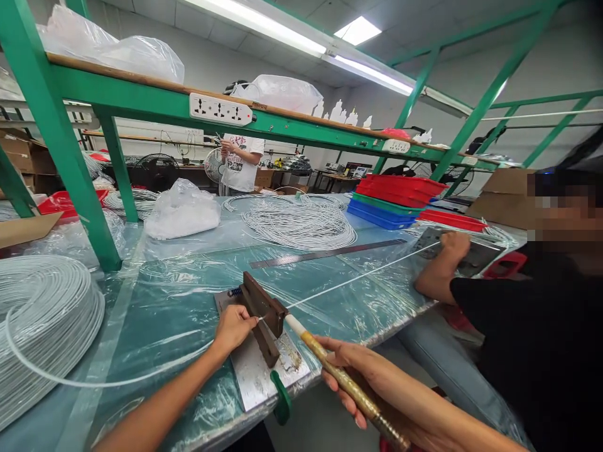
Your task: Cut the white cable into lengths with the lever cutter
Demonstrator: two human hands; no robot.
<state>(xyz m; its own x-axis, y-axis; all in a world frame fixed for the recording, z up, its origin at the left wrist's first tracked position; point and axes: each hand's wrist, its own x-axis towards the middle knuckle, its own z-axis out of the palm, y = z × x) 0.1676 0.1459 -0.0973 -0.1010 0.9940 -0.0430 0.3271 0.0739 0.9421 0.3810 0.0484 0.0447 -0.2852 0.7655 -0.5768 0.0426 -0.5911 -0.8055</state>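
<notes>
My left hand is closed in a pinch on a thin white cable at the near side of a brown metal lever cutter. The cutter is mounted on a silver plate near the table edge. My right hand is wrapped loosely around the cutter's long, worn yellow-brown lever handle, which slants down toward me. From a large coil of white cable at the left, a strand curves over to my left hand. Beyond the cutter, a length of white cable stretches to the right, to a co-worker's raised hand.
A green clamp grips the table edge. A steel ruler and a loose cable coil lie farther back, beside stacked plastic trays. A green shelf frame rises at left. The co-worker sits close at right; another person stands behind.
</notes>
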